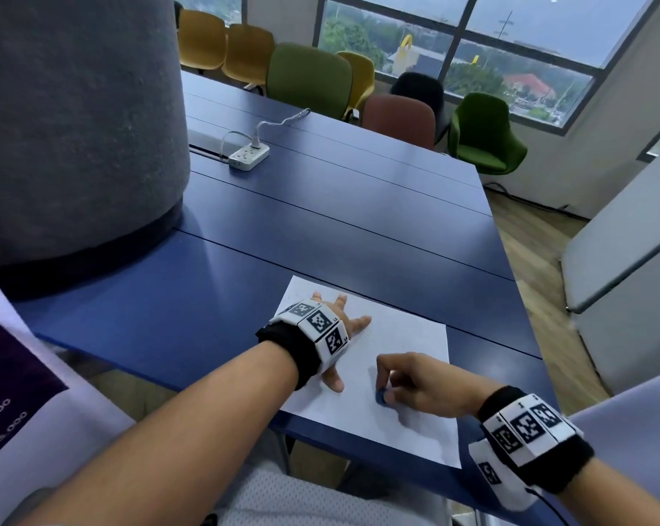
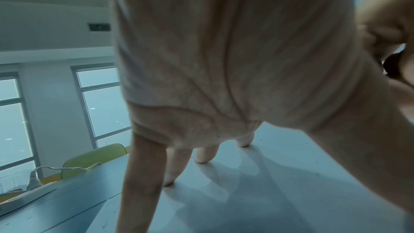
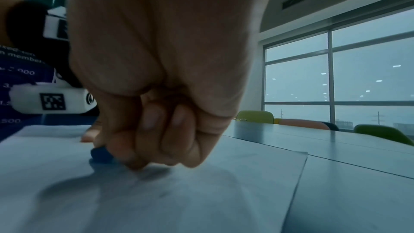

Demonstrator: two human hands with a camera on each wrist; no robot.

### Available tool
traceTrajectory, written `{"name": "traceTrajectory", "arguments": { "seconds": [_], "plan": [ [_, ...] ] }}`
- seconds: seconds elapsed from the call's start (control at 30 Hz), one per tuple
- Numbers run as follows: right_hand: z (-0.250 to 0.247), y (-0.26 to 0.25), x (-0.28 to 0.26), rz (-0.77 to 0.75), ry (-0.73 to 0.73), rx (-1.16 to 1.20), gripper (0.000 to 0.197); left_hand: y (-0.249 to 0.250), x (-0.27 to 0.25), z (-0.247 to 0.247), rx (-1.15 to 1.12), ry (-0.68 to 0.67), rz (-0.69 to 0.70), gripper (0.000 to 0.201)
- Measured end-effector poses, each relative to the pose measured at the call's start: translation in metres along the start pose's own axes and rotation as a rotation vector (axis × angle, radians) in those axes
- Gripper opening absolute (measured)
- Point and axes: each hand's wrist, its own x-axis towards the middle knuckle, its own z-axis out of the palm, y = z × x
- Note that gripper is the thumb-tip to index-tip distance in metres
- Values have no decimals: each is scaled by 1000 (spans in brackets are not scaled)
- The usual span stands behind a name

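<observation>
**Item:** white rectangular paper sheet (image 1: 408, 336), on the near edge of the dark blue table (image 1: 321, 229).
**Left hand** (image 1: 349, 328): fingers spread wide, pressed flat on the sheet's 10 o'clock part.
**Right hand** (image 1: 415, 385): curled, pinching a small blue eraser-like block (image 1: 381, 397), at 5 o'clock from the left hand.
**Progress (judged):** rubbing is under way. Faint grey smudging (image 1: 410, 421) is left at 5 o'clock of the block.
**Views:** only the right wrist view shows the block meeting the paper. Only the left wrist view shows the fingertips (image 2: 201, 159) planted.

Head camera overhead; wrist cameras low, sharing paper (image 1: 408, 336).
</observation>
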Motion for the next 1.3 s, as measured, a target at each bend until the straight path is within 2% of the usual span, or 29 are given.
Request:
{"name": "traceTrajectory", "arguments": {
  "seconds": [0.07,0.17,0.2,0.3,0.33,0.43,0.47,0.5,0.6,0.63,0.73,0.77,0.87,0.9,1.03,1.07,1.17,1.2,1.3],
  "plan": [
    [-3,-2,3,14,20,-60,10,0,-1,-1,3,-8,-3,135],
    [-2,1,8,47,221,-88,11,0,0,-1,-6,-19,-1,135],
    [-2,1,6,39,206,-71,10,0,1,-1,-8,-15,1,135],
    [0,-3,-4,-10,-17,-47,6,0,-2,-1,-6,-3,-7,133],
    [-1,-4,-5,-15,-30,-45,5,0,-2,-1,-2,-3,-8,133],
    [1,0,-1,16,150,21,8,1,-1,-2,0,-1,4,134],
    [2,1,0,25,171,51,8,0,0,-2,-3,-2,6,134],
    [4,2,-2,26,143,65,7,0,1,-1,-8,-3,6,134],
    [4,-4,-8,11,-63,75,3,0,0,-1,-4,-8,-8,135],
    [2,-7,-7,23,-61,80,3,1,1,0,-5,-10,-10,135],
    [-2,-5,1,59,127,76,4,0,3,1,-2,-3,-2,135],
    [-2,-4,1,64,132,83,5,0,3,1,-3,-1,3,135],
    [-2,-8,-3,51,-80,91,2,0,2,0,-1,-11,-12,135],
    [-3,-10,-3,60,-98,90,2,1,2,0,0,-13,-13,135],
    [-8,-4,4,105,147,103,7,0,3,1,-3,-7,-2,136],
    [-7,-4,3,103,130,119,8,0,4,1,-3,-7,-3,136],
    [-5,-10,-5,91,-80,162,8,0,3,0,2,-11,-9,137],
    [-5,-10,-5,97,-73,162,10,0,3,0,4,-17,-11,137],
    [-6,-4,-1,120,139,129,16,0,4,-1,2,-20,-6,137]
  ]
}}
